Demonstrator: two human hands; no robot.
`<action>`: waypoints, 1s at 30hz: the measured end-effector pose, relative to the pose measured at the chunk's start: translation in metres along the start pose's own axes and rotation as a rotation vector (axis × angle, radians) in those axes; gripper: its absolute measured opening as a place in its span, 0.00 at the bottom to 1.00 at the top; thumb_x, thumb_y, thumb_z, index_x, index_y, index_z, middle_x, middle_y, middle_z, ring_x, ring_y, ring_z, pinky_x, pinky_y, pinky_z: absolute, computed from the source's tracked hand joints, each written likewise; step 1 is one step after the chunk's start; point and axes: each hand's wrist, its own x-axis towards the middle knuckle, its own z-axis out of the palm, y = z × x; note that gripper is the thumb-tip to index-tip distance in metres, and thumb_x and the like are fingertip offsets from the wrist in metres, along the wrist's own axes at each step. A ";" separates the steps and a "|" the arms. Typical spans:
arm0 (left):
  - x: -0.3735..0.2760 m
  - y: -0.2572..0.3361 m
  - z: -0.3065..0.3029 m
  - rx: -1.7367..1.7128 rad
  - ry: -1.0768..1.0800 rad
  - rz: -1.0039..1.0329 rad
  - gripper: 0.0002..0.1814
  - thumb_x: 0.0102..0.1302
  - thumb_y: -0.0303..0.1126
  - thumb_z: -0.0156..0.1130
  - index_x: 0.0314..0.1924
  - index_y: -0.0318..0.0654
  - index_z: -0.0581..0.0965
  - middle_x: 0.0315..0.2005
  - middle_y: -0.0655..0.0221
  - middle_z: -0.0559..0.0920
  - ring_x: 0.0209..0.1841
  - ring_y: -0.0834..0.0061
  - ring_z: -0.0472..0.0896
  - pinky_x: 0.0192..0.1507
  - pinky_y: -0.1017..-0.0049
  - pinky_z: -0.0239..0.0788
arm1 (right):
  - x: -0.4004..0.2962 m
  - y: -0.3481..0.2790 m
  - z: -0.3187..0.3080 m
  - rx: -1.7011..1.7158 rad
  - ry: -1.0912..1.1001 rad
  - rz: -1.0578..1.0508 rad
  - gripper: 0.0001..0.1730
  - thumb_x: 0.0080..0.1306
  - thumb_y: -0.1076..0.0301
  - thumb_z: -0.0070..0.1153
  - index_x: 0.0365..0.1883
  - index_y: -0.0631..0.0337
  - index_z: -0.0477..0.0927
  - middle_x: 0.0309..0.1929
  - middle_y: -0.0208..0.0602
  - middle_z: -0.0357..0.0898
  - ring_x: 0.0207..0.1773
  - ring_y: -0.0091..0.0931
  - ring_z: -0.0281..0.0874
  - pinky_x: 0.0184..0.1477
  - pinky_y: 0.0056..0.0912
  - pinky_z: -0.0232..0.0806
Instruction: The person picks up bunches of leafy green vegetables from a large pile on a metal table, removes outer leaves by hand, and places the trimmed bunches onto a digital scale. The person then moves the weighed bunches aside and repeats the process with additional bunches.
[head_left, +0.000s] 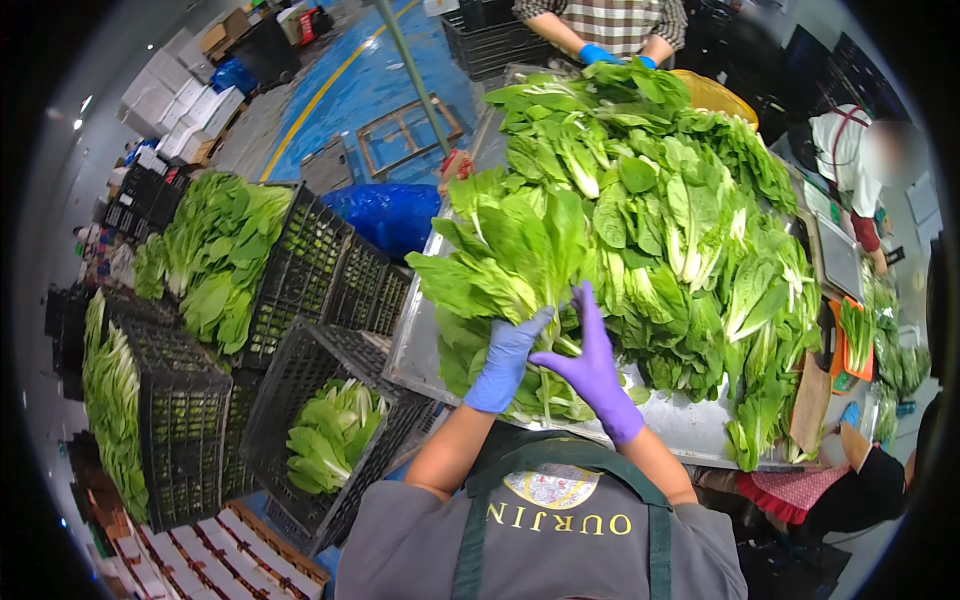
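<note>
My left hand (509, 358), in a blue glove, grips a bunch of leafy greens (525, 255) by its stems, the leaves fanned away from me. Close to the right of those stems is my right hand (592, 367), in a purple glove, its fingers and thumb spread apart; I cannot tell whether it touches the stems. Under and beyond the bunch, a large heap of the same greens (675, 217) covers much of the metal table (697, 427). More loose leaves lie below my hands at the near edge.
At the left stand black plastic crates (184, 420) full of greens and a tilted crate (281, 390) partly filled. A blue plastic bag (386, 217) lies beside the table. Across it, a person's blue-gloved hands (600, 56) touch the heap. An orange basket (855, 341) is at the right, near other people.
</note>
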 end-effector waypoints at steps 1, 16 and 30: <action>0.000 0.004 0.005 0.205 -0.026 0.015 0.22 0.59 0.27 0.60 0.52 0.30 0.68 0.43 0.62 0.78 0.42 0.69 0.79 0.42 0.74 0.72 | 0.007 0.003 0.009 0.122 0.009 0.068 0.60 0.40 0.60 0.73 0.65 0.67 0.48 0.60 0.49 0.60 0.61 0.33 0.59 0.61 0.33 0.54; -0.023 0.066 0.088 0.901 -0.583 0.558 0.46 0.49 0.39 0.67 0.62 0.29 0.53 0.55 0.49 0.65 0.56 0.52 0.65 0.58 0.65 0.56 | -0.009 0.052 -0.047 1.533 0.220 0.362 0.42 0.54 0.51 0.57 0.62 0.62 0.56 0.57 0.45 0.65 0.59 0.37 0.64 0.61 0.41 0.57; -0.072 -0.025 0.338 1.050 -1.018 0.816 0.32 0.54 0.39 0.63 0.58 0.35 0.66 0.52 0.54 0.70 0.53 0.56 0.69 0.54 0.64 0.60 | -0.086 0.151 -0.304 1.717 0.537 0.123 0.26 0.58 0.59 0.52 0.49 0.69 0.68 0.41 0.41 0.74 0.45 0.30 0.73 0.52 0.33 0.66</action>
